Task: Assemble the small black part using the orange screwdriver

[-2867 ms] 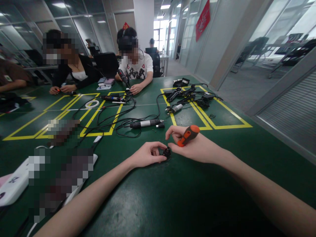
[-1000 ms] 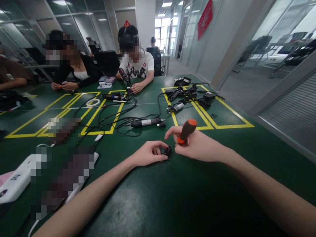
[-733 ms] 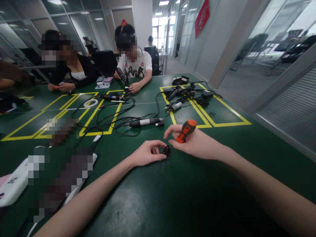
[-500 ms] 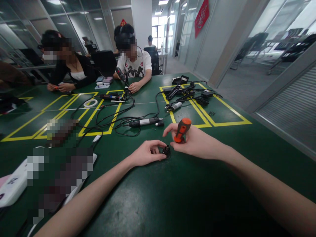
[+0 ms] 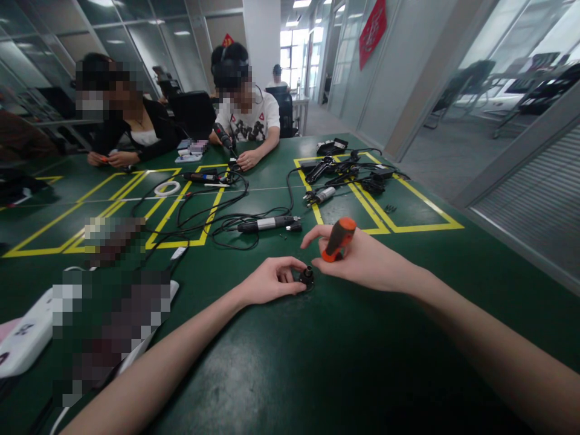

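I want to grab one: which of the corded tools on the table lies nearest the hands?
The black-and-silver corded tool just beyond the left hand, between the two yellow boxes; the others lie farther back.

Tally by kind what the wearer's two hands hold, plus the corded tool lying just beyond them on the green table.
1 orange-and-black-handled screwdriver, gripped in the right hand
1 small black round part, pinched on the table by the left hand
1 silver-and-black cylindrical corded tool, lying untouched beyond both hands
Total: 3
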`<state>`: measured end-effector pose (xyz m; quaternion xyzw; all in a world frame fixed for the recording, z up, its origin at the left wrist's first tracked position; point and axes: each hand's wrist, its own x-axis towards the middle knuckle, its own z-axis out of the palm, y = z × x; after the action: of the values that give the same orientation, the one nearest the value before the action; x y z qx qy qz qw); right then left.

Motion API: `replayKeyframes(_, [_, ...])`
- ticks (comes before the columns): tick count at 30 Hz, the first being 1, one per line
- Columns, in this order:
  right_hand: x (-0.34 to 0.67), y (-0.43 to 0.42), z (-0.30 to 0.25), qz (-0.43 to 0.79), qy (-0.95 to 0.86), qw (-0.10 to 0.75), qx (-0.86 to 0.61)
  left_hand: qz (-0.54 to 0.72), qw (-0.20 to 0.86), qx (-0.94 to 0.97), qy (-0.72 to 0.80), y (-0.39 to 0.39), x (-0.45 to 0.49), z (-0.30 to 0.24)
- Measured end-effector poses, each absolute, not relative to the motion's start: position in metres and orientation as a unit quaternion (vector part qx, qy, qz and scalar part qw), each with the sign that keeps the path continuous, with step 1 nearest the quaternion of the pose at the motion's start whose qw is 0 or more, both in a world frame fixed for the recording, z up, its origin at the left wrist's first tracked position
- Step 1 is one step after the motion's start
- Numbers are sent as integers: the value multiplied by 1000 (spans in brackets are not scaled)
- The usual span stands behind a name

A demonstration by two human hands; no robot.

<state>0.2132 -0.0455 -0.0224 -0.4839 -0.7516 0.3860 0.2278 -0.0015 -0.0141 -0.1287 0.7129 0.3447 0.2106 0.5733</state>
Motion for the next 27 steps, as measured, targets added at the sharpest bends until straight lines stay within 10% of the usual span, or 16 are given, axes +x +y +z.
replayKeyframes(27, [212, -45, -23, 355, -770, 218, -484, 214, 574, 715, 338, -13, -1, -128])
